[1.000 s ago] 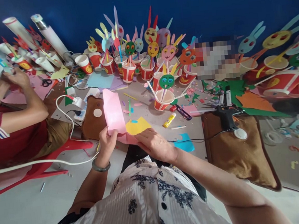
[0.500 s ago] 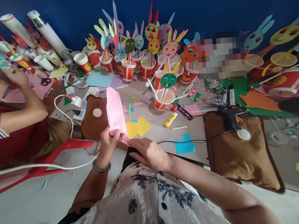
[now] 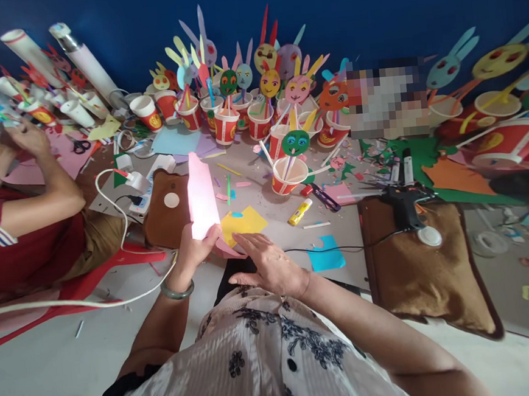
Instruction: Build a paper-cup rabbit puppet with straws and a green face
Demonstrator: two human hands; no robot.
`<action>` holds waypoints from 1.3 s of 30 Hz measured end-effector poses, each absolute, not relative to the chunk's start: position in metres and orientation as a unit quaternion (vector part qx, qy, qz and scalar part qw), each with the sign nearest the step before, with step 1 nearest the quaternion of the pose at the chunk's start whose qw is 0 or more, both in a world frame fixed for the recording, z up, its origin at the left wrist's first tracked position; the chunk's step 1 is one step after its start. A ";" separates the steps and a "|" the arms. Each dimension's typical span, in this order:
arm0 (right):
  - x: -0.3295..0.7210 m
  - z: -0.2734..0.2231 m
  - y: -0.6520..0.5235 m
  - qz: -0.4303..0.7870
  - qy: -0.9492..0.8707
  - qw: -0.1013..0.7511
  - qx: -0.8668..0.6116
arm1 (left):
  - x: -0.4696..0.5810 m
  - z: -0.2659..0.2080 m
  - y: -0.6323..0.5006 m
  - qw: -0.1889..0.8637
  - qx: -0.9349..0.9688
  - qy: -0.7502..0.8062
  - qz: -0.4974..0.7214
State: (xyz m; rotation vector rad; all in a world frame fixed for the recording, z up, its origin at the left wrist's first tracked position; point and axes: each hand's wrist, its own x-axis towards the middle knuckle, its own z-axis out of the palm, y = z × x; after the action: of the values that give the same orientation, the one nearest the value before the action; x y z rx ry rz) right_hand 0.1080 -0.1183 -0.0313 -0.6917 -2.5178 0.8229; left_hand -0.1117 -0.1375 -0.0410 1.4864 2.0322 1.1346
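Observation:
My left hand (image 3: 196, 249) pinches a tall strip of pink paper (image 3: 201, 197) near its lower end, thumb on the front. The strip stands up over the table edge, and a narrow pink flap at its bottom points right. Just right of that flap is my right hand (image 3: 276, 267), fingers stretched out and thumb apart, nothing seen in it. Its fingertips lie close to the flap and a piece of yellow paper (image 3: 250, 220); whether they touch either, I cannot tell. A brown hot-water bag (image 3: 165, 221) lies behind the pink paper.
Red paper cups with paper faces line the blue wall; a green-faced cup (image 3: 285, 184) stands nearer. A glue stick (image 3: 300, 211), box cutter (image 3: 326, 198) and blue paper (image 3: 326, 254) lie rightward. A glue gun (image 3: 405, 205) rests on a brown cushion (image 3: 426, 277). A co-worker's arm (image 3: 49, 202) is left.
My right hand has drawn away from the pink flap and its fingers have spread. The flap now hangs lower, and my left hand still holds the paper.

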 end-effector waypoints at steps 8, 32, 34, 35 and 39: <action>0.121 -0.026 -0.104 0.143 -0.937 0.096 -0.304 | -0.115 -0.075 -0.142 0.047 0.548 0.691 0.469; 0.116 -0.026 -0.120 0.111 -0.928 0.083 -0.345 | -0.114 -0.084 -0.150 0.137 0.346 0.755 0.539; 0.116 -0.027 -0.121 0.105 -0.930 0.083 -0.342 | -0.115 -0.082 -0.151 0.144 0.328 0.762 0.540; 0.117 -0.028 -0.121 0.102 -0.931 0.084 -0.340 | -0.115 -0.081 -0.151 0.147 0.326 0.762 0.540; 0.120 -0.033 -0.122 0.097 -0.932 0.091 -0.336 | -0.115 -0.079 -0.152 0.166 0.340 0.750 0.543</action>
State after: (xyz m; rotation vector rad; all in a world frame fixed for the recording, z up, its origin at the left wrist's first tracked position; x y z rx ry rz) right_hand 0.1198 -0.1218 -0.0327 -0.9993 -2.7705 0.2881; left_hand -0.1150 -0.1522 -0.0791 0.9684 2.1347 1.5456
